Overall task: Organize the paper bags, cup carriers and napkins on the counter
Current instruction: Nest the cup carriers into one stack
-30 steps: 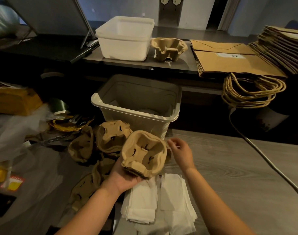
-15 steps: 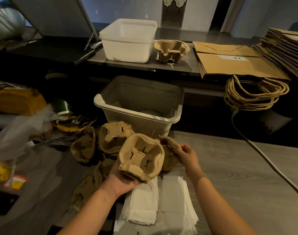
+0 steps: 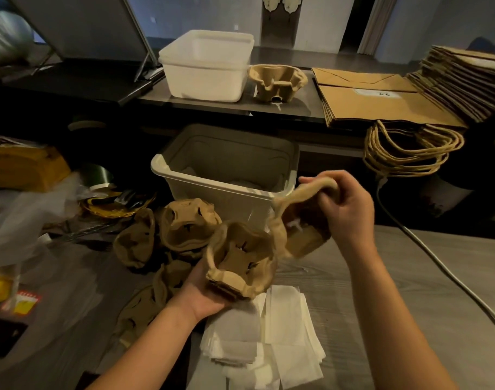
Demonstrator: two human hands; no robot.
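Carrier stack (image 3: 240, 261) on left hand (image 3: 204, 294), loose carrier (image 3: 302, 243) in right hand (image 3: 350, 212)

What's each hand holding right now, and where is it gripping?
Left hand cups a carrier stack from beneath; right hand pinches a second carrier by its rim.

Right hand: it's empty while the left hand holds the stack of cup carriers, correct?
No. The head view shows the right hand gripping a single cup carrier, up near the grey bin. The left hand does hold the stack of cup carriers.
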